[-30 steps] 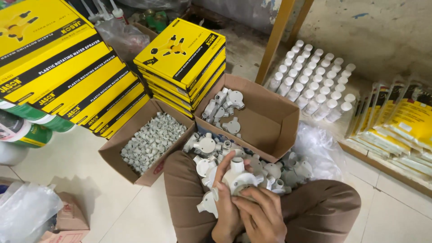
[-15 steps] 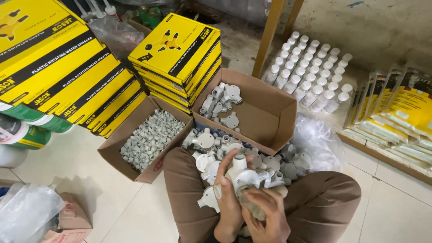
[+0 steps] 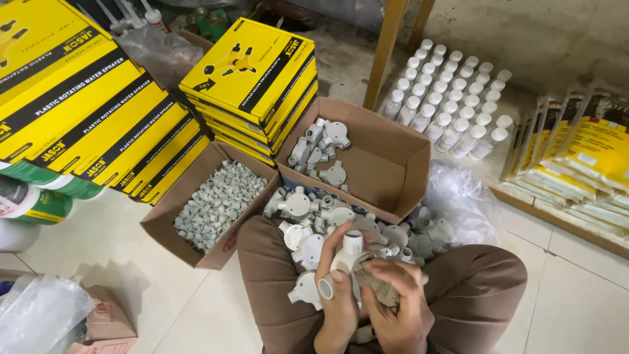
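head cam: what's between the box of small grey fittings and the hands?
The person's brown-trousered left knee and loose white junction boxes lie between the fittings box and hands, head view.

Bright, even daylight, soft shadows, sharp focus, slight wide-angle stretch at the edges.

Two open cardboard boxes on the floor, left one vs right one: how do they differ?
The left cardboard box is packed nearly full with small grey-white plastic couplers; the right cardboard box holds only a few round junction-box fittings, piled at its left end. The left box's parts are small and short; the right box's are larger, with round bodies and spouts. Both are brown, open-topped, beside the yellow cartons.
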